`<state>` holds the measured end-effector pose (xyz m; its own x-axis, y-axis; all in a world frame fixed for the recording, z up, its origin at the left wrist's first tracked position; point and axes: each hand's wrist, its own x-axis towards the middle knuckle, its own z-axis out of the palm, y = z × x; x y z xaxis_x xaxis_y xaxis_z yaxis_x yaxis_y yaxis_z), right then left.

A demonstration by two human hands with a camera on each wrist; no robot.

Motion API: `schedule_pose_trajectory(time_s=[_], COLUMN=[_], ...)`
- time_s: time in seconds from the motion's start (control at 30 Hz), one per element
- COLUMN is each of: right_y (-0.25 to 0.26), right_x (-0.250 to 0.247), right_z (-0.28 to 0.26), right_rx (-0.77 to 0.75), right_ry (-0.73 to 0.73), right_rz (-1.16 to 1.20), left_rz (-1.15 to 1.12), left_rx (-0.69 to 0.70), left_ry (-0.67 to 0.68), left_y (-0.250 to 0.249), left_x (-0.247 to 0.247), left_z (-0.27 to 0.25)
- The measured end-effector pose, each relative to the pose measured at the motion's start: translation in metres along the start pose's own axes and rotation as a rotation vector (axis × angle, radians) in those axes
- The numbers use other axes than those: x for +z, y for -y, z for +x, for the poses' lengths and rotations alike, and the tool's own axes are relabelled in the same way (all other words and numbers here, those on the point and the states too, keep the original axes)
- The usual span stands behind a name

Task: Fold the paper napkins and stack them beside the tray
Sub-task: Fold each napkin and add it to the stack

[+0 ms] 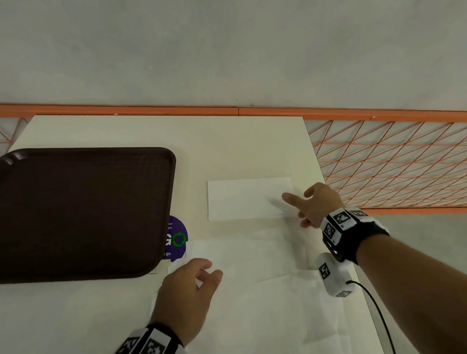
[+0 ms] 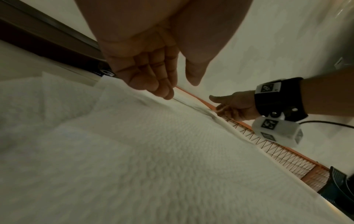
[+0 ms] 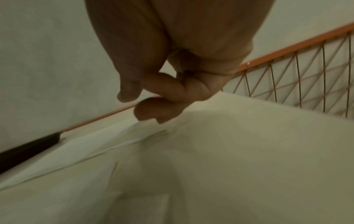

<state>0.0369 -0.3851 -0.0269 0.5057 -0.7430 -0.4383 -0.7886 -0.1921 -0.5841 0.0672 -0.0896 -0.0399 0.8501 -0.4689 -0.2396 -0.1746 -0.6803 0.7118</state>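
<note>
A folded white napkin (image 1: 246, 197) lies flat on the cream table (image 1: 223, 143), to the right of the dark brown tray (image 1: 71, 211). My right hand (image 1: 293, 205) is at the napkin's right end, thumb stretched out over the paper and fingers curled under; the right wrist view shows the right hand (image 3: 138, 106) just over the folded napkin's (image 3: 95, 144) corner, gripping nothing. Unfolded napkins (image 1: 254, 275) spread nearer to me. My left hand (image 1: 211, 268) hovers over their left edge with relaxed fingers. In the left wrist view the left hand (image 2: 180, 91) hangs just above the unfolded sheet (image 2: 153, 151).
A purple round sticker (image 1: 176, 237) shows on the table at the tray's right edge. An orange rail with rope mesh (image 1: 398, 165) runs behind and to the right of the table. The table's right edge lies just beyond my right wrist, where a black cable (image 1: 382, 314) hangs.
</note>
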Motion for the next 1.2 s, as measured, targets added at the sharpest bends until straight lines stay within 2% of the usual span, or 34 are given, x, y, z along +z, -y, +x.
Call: schedule_pose_trajectory(time_s=[0.07, 0.13, 0.2, 0.27, 0.37, 0.5, 0.67, 0.87, 0.97, 1.1, 1.2], right_y=[-0.004, -0.013, -0.022, -0.030, -0.041, -0.045, -0.034, -0.030, -0.027, -0.029, -0.035], right_x=[-0.006, -0.006, 0.001, 0.012, 0.033, 0.048, 0.050, 0.049, 0.044, 0.040, 0.030], right_z=[-0.017, -0.040, -0.070, -0.105, -0.143, -0.153, -0.161, -0.186, -0.196, -0.210, -0.215], right_rx=[-0.033, -0.122, -0.223, -0.307, -0.377, -0.404, -0.448, -0.536, -0.527, -0.534, -0.428], right_ry=[-0.073, -0.070, 0.033, 0.202, 0.374, 0.329, 0.315, 0.222, 0.267, 0.359, 0.380], right_rz=[-0.151, -0.283, -0.389, -0.494, -0.631, -0.769, -0.820, -0.675, -0.520, -0.320, -0.074], left_rz=[0.016, 0.055, 0.122, 0.177, 0.267, 0.318, 0.347, 0.226, 0.261, 0.312, 0.269], left_rx=[0.008, 0.015, 0.034, 0.055, 0.065, 0.063, 0.054, 0.036, 0.148, 0.347, 0.349], left_ry=[-0.014, -0.010, 0.006, 0.039, 0.122, 0.226, 0.251, 0.202, 0.212, 0.341, 0.388], left_y=[0.001, 0.003, 0.007, 0.009, 0.012, 0.016, 0.015, 0.014, 0.012, 0.000, -0.008], left_x=[-0.002, -0.004, -0.005, -0.007, -0.008, -0.005, -0.005, -0.011, -0.018, -0.034, -0.050], left_z=[-0.001, -0.002, -0.006, -0.011, -0.019, -0.028, -0.035, -0.039, -0.039, -0.034, -0.031])
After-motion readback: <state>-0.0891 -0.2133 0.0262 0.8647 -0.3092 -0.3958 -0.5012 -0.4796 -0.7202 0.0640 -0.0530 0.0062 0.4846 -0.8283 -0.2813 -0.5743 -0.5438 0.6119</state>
